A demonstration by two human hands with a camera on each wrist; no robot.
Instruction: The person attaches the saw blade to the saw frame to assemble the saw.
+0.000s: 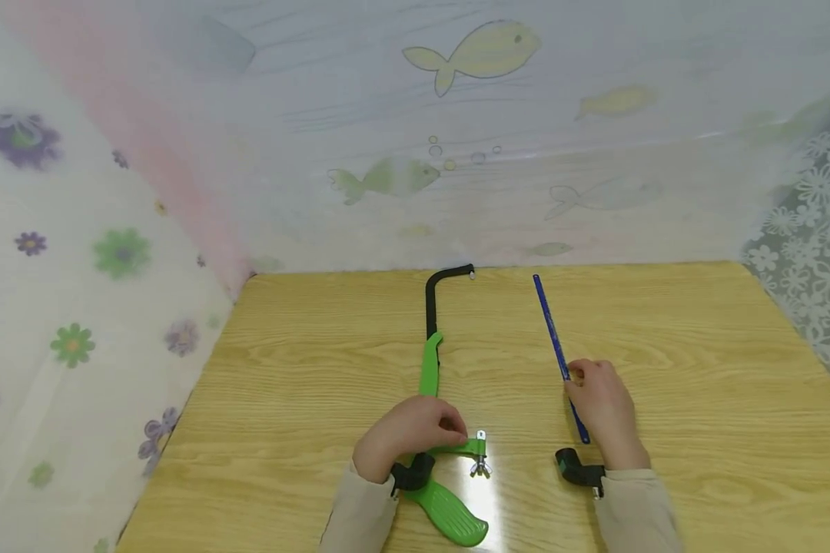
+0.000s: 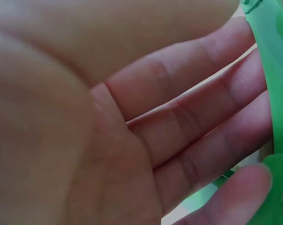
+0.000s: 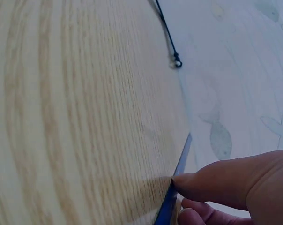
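Note:
A hacksaw frame with a green handle (image 1: 453, 516) and a black bent front arm (image 1: 431, 303) lies on the table. My left hand (image 1: 415, 426) grips the frame at its green part, close to the short arm with the metal wing nut (image 1: 480, 465). Fingertips meet the green plastic (image 2: 281, 79) in the left wrist view; the hand hides some of the frame. To the right, my right hand (image 1: 603, 407) pinches a thin blue hacksaw blade (image 1: 552, 330) between thumb and fingers, below its middle. The blade (image 3: 167, 206) also shows in the right wrist view.
Both hands work over a wood-grain table (image 1: 304, 346). Behind it hangs a sheet printed with fish (image 1: 494, 50), and a flowered sheet (image 1: 121, 253) borders the left side. Black wrist cameras (image 1: 579, 468) sit at both cuffs.

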